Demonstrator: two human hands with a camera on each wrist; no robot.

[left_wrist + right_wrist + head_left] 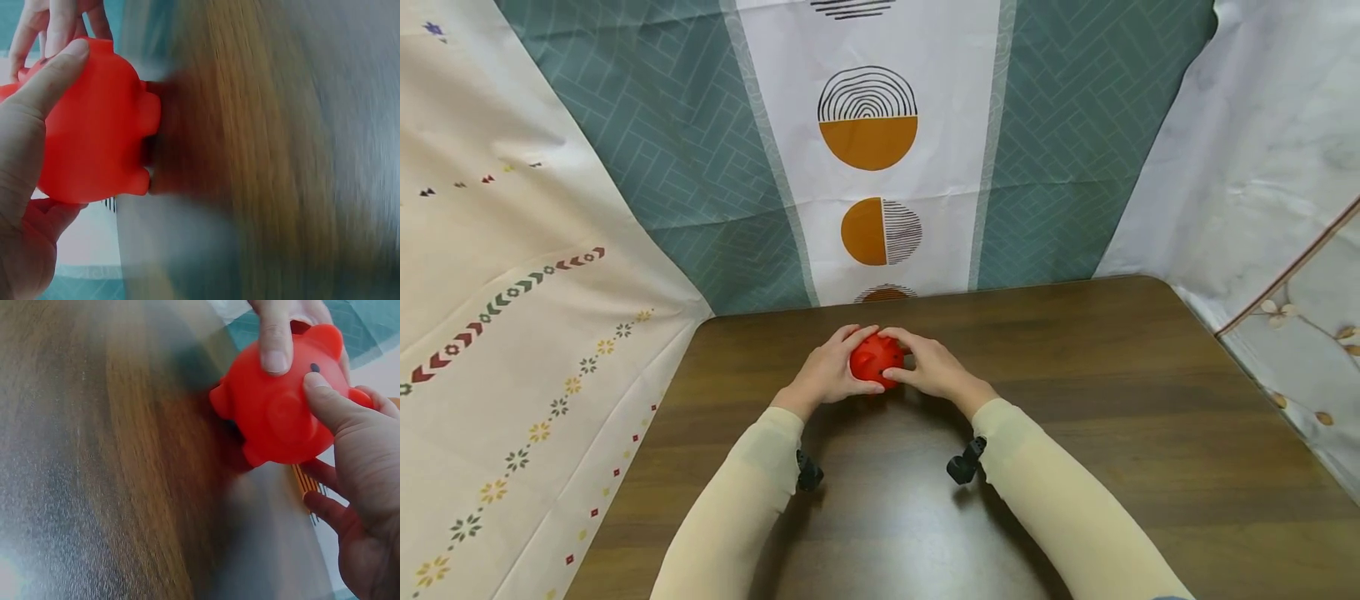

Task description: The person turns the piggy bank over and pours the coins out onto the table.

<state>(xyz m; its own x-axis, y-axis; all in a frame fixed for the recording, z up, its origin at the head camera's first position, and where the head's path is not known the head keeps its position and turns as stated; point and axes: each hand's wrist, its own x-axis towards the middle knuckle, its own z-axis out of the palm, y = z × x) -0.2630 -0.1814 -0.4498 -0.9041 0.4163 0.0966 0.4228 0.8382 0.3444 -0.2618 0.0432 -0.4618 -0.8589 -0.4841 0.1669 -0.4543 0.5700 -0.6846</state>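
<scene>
A glossy red piggy bank [874,363] is held between both hands near the far side of the table. My left hand [826,372] grips it from the left, fingers round the back and thumb on the near side. My right hand [938,367] holds the opposite side, its thumb pressed beside a small black eye. In the right wrist view the piggy bank [284,415] shows its round snout, one ear and stubby feet, which are close over the tabletop. The left wrist view shows the smooth side of the piggy bank [94,134]; some fingers are hidden behind it.
The dark wooden table [1075,400] reflects light near its front. A patterned teal and white cloth [692,150] hangs behind its far edge. White printed cloths line the left [550,375] and right [1262,167] sides. Each wrist carries a small black camera.
</scene>
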